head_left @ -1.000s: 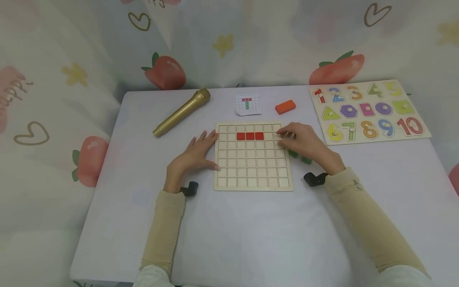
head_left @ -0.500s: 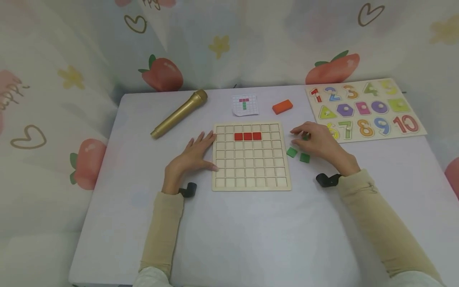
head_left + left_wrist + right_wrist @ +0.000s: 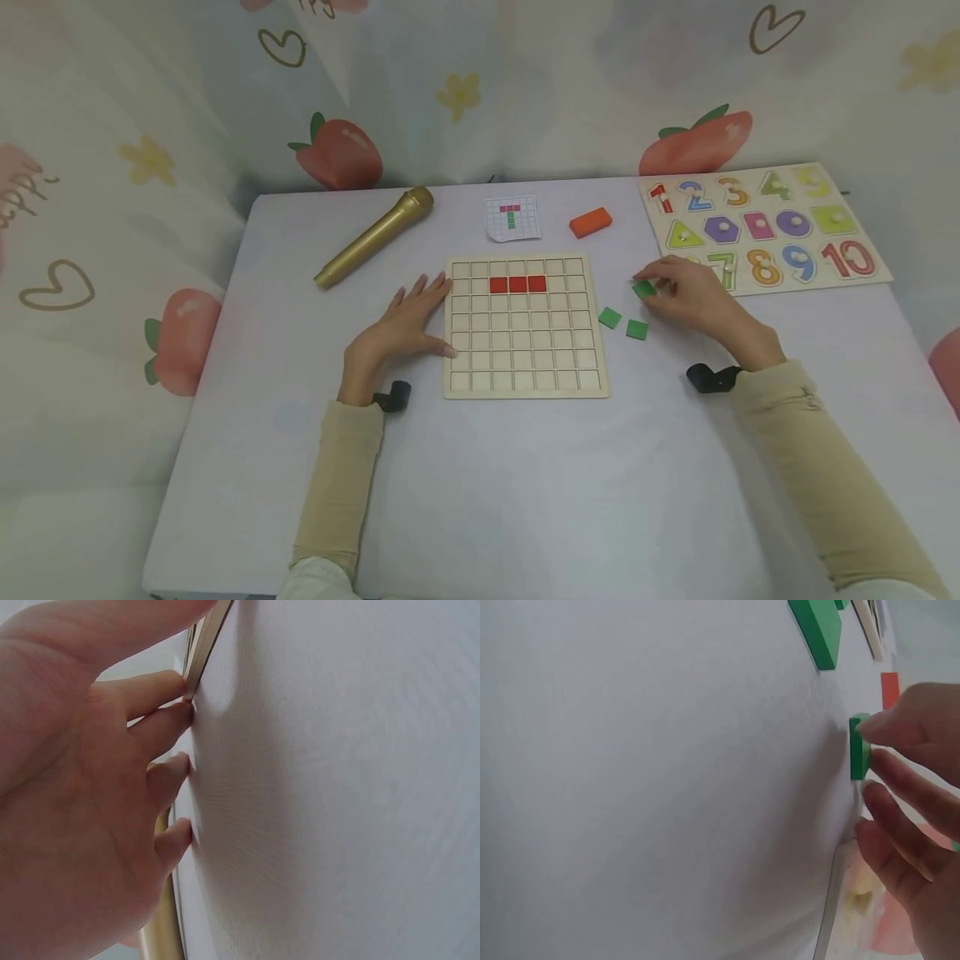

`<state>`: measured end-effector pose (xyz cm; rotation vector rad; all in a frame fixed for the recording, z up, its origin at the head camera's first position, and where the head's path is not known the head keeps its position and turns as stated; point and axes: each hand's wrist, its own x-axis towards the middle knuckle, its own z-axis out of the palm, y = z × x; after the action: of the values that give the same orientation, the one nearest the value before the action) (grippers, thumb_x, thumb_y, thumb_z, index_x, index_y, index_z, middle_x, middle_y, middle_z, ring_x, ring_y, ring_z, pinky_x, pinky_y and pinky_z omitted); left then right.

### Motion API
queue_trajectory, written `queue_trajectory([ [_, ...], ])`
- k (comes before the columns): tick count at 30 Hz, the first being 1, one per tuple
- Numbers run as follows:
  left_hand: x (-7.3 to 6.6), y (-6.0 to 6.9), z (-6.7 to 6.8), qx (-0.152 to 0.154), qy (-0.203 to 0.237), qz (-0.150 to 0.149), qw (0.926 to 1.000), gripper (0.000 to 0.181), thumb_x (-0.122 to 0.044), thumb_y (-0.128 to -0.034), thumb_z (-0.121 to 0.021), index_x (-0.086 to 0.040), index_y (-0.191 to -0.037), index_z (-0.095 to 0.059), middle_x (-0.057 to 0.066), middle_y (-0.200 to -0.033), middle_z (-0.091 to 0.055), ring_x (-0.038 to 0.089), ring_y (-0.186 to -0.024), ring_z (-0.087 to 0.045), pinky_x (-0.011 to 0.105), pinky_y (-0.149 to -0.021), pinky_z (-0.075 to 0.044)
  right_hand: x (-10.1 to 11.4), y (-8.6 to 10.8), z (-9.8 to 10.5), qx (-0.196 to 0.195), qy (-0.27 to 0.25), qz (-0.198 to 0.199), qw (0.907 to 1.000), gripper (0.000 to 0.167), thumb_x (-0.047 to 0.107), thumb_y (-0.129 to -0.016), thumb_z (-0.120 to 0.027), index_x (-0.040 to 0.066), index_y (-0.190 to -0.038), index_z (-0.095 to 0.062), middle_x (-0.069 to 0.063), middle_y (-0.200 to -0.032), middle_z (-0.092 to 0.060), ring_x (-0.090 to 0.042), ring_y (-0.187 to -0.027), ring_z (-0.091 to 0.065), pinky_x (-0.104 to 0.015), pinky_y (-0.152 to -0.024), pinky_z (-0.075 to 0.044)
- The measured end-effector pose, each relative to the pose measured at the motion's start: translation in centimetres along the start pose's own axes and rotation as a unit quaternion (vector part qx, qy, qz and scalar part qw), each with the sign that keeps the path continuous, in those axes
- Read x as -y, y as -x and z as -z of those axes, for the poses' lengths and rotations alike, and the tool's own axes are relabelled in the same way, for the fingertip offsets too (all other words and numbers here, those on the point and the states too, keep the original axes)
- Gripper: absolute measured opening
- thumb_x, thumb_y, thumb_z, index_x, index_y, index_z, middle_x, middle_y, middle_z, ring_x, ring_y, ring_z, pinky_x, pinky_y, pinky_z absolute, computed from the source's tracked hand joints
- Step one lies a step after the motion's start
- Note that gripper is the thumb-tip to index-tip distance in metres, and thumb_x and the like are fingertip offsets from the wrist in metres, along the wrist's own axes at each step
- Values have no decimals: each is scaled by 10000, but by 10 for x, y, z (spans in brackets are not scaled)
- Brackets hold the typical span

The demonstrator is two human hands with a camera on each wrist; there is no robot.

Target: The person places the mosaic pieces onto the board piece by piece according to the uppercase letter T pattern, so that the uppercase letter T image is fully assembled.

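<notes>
A pale wooden grid board [image 3: 527,387] lies mid-table, with three red square tiles [image 3: 517,285] side by side in its second row from the top. My left hand [image 3: 405,325] has its fingers spread, and its index fingertip and thumb touch the board's left edge. To the right of the board, my right hand [image 3: 693,296] pinches a green square tile [image 3: 643,289] between thumb and index finger. The right wrist view has this green tile [image 3: 859,746] at the thumb tip, close to the tabletop. Two other green tiles [image 3: 637,330] lie between hand and board.
Behind the board are a small paper card [image 3: 512,219] printed with a T pattern and an orange block [image 3: 591,222]. A gold microphone [image 3: 375,237] lies at the back left. The number-and-shape puzzle board [image 3: 772,229] sits at the back right, near my right hand.
My right hand has moved right, from the board's right edge to the green tile. The other two green tiles now show fully. My left hand stays at the board's edge.
</notes>
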<state>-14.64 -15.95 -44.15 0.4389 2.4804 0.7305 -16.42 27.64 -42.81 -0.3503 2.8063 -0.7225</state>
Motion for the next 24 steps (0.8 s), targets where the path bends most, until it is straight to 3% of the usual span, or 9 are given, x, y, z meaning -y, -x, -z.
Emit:
queue_trajectory([
  [4, 0, 0, 0, -15, 18, -2, 10000, 1168, -364, -801, -879, -144, -1668, -127, 4, -1747, -39, 231, -1613, 87, 465, -1305, 94, -4, 0, 0, 172, -17, -31, 9998, 371, 12, -904, -623, -5, -1270, -683, -252, -1351, -570, -397, -1107, -543, -559, -948, -506],
  [10, 0, -1, 0, -8, 43, 8, 10000, 1171, -375, -799, -879, -150, -1668, -127, -2, -1747, -35, 225, -1613, 92, 456, -1305, 101, -4, 0, -2, 110, 44, -55, 9999, 342, 39, -933, -676, -20, -1270, -678, -241, -1221, -605, -388, -1070, -539, -552, -938, -506],
  [24, 2, -1, -1, 5, 23, 24, 10000, 1168, -382, -803, -876, -149, -1668, -125, -4, -1747, -33, 225, -1613, 93, 459, -1305, 99, -3, -3, -5, -27, 38, -130, 9999, 357, 141, -922, -748, -60, -1213, -692, -234, -1110, -646, -345, -993, -542, -490, -879, -489],
])
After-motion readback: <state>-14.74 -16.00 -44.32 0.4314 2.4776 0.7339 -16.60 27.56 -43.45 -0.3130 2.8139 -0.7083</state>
